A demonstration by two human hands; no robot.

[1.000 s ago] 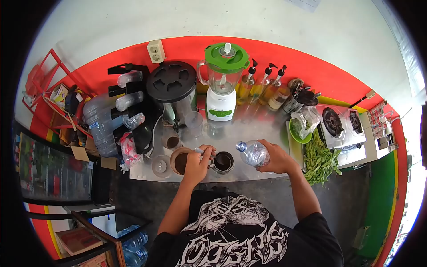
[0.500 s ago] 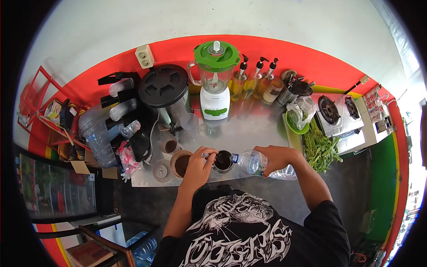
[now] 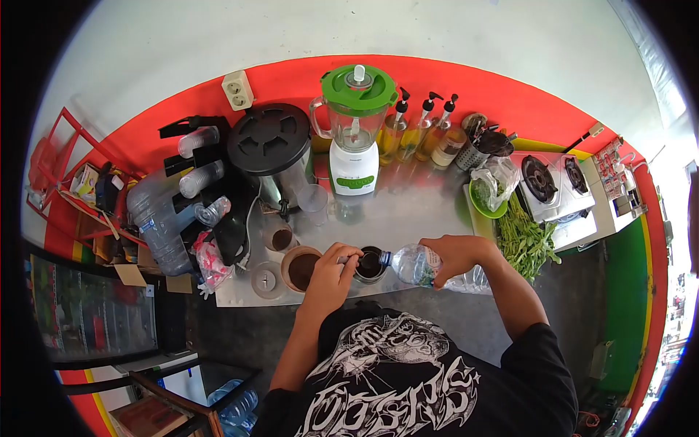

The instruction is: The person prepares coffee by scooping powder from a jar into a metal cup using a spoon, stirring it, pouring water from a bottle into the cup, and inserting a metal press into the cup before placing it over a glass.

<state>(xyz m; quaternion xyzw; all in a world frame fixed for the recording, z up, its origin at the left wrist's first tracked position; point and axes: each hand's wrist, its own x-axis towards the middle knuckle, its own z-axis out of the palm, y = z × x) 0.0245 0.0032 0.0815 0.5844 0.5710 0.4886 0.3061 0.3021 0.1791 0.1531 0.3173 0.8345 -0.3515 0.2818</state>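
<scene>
In my right hand [image 3: 462, 256], fingers wrapped round it, is a clear plastic water bottle [image 3: 409, 264]. It lies tilted almost level, its blue-ringed mouth at the rim of a glass jar [image 3: 370, 280] with dark contents. My left hand [image 3: 329, 282] pinches a thin metal handle [image 3: 342, 259], apparently a spoon's, beside the jar; its far end I cannot make out. Partly behind that hand stands a tan-rimmed tub [image 3: 288, 256] of brown powder. A clear cup [image 3: 279, 249] with brown grounds sits just beyond, and a small clear round container [image 3: 267, 281] is to its left.
A green-lidded blender [image 3: 354, 138] and a black-lidded dispenser [image 3: 269, 142] stand at the back. Several pump bottles [image 3: 424, 131] line the red wall. Leafy greens [image 3: 526, 244], a green bowl [image 3: 486, 207] and a gas stove [image 3: 555, 186] are on the right. The steel counter's [image 3: 415, 211] front edge is near my body.
The view has shifted slightly, so the counter things appear a little further right. Both hands keep their holds, and the bottle stays tilted at the jar.
</scene>
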